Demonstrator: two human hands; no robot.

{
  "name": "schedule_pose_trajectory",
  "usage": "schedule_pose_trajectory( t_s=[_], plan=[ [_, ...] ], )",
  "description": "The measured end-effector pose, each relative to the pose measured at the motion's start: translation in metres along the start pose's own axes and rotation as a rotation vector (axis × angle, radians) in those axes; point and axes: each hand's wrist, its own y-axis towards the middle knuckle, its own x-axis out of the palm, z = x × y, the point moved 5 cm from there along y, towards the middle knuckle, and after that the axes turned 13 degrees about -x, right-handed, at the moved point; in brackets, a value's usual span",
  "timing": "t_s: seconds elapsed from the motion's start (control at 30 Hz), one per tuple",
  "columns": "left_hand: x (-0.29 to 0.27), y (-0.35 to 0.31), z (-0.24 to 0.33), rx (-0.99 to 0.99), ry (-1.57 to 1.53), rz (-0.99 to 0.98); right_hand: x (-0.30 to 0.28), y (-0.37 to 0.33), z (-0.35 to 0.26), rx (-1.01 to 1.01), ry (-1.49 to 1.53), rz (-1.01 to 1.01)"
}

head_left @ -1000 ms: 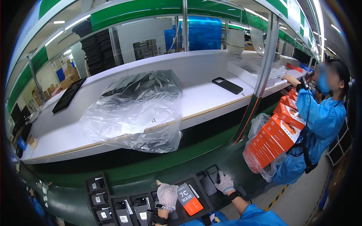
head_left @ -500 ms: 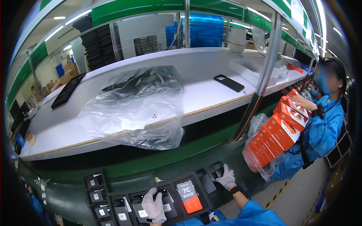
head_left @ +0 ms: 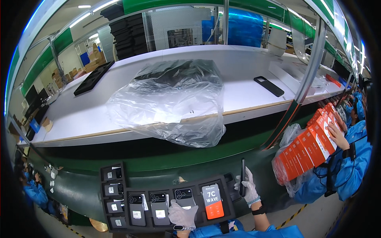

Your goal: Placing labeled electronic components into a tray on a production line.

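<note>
My left hand (head_left: 183, 216), in a white glove, lies over the lower part of a grey phone (head_left: 184, 193) in the dark compartment tray (head_left: 149, 229). Its fingers and thumb reach to the phone's two sides. To its left, two more phones (head_left: 136, 204) with white labels sit in their slots; an orange-and-grey printed box (head_left: 213, 201) fills the slot to its right. My gloved right hand (head_left: 250, 189) grips a black phone case (head_left: 243, 174), held upright and edge-on past the tray's right end. A dark piece (head_left: 232, 186) lies beside it, partly hidden by that hand.
Another tray (head_left: 112, 187) with labelled items adjoins on the left. Beyond the green surface (head_left: 158, 168), a white bench (head_left: 246, 99) bears a plastic-wrapped bundle (head_left: 174, 95), a black case (head_left: 269, 86) and an empty black tray (head_left: 93, 78). At right, a co-worker in blue holds orange boxes (head_left: 303, 148).
My right hand has lifted the phone case and turned it edge-on. My left hand has moved lower on the phone. The view has shifted left, and the co-worker's hands have moved on the boxes.
</note>
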Motion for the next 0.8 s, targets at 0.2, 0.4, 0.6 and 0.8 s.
schedule_pose_trajectory(
  t_s=[0.2,0.4,0.6,0.8],
  plan=[
    [0.009,0.014,-0.012,-0.081,-0.378,-0.167,0.045,-0.011,-0.015,0.001,0.232,-0.175],
    [0.031,0.029,-0.022,-0.071,-0.733,-0.545,0.060,-0.028,-0.014,0.083,0.343,-0.270],
    [0.003,-0.001,-0.029,-0.412,-1.409,-0.965,0.118,-0.054,-0.044,0.050,0.120,-0.335],
    [-0.081,-0.026,0.031,-0.689,-1.650,-1.026,0.162,-0.076,-0.053,-0.208,0.197,-0.350]
  ],
)
